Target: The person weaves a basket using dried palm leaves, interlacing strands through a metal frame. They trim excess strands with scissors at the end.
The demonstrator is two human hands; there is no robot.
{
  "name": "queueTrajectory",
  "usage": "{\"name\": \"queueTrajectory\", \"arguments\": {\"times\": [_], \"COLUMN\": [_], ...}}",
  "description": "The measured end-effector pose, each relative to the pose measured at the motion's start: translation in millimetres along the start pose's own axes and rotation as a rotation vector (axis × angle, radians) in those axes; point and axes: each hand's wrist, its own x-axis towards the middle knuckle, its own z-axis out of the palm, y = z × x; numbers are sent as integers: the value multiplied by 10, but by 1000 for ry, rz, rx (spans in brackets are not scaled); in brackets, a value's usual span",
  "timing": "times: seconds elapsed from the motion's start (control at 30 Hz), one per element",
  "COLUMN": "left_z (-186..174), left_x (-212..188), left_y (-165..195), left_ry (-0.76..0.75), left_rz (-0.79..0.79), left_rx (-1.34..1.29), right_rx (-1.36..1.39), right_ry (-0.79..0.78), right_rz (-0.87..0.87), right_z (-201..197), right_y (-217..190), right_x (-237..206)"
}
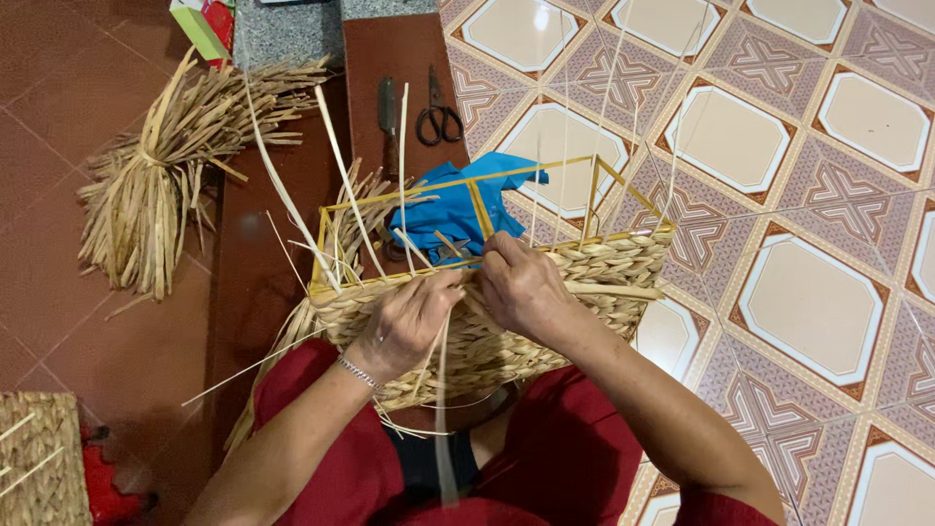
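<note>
Patterned floor tiles (808,302) beneath both hands (467,302) on woven basket (594,268).

Open tiled floor (808,195) rightward; upright reed stakes (343,185) and straw bundle (166,175) crowding the left.

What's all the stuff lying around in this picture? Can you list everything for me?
half-woven straw basket on a yellow rectangular frame: one, tan, centre, on the lap
crumpled blue plastic sheet: one, blue, inside the frame
bundle of dried straw stalks: one, tan, floor at upper left
black-handled scissors: one, black, dark board at top
dark-handled knife: one, dark, beside the scissors
finished woven straw piece: one, tan, lower left corner
green and red box: one, top edge
patterned floor tiles: many, cream and mauve, right
left hand: one, silver bracelet, on the basket rim
right hand: one, on the rim, gripping strands
</note>
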Motion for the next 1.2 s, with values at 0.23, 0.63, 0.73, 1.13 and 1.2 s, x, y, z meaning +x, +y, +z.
{"name": "queueTrajectory", "arguments": {"times": [0.23, 0.63, 0.73, 1.13, 1.2], "left_z": [134, 283, 336, 124, 73], "left_x": [125, 166, 245, 642, 638], "left_y": [-4, -150, -217, -396, -372], "left_ry": [-5, -295, -265, -535, -618], "left_rz": [-205, -314, -357, -704, -796], "left_rx": [-164, -178, -116, -369, -361], "right_rx": [198, 77, 113, -340, -347], "right_ry": [-12, -3, 38, 198, 172], "right_rz": [38, 144, 122, 96, 167], "right_z": [-179, -61, -139, -264, -147], "right_y": [97, 50, 12, -376, -331], "right_x": [-26, -76, -81, -634, -696]}}
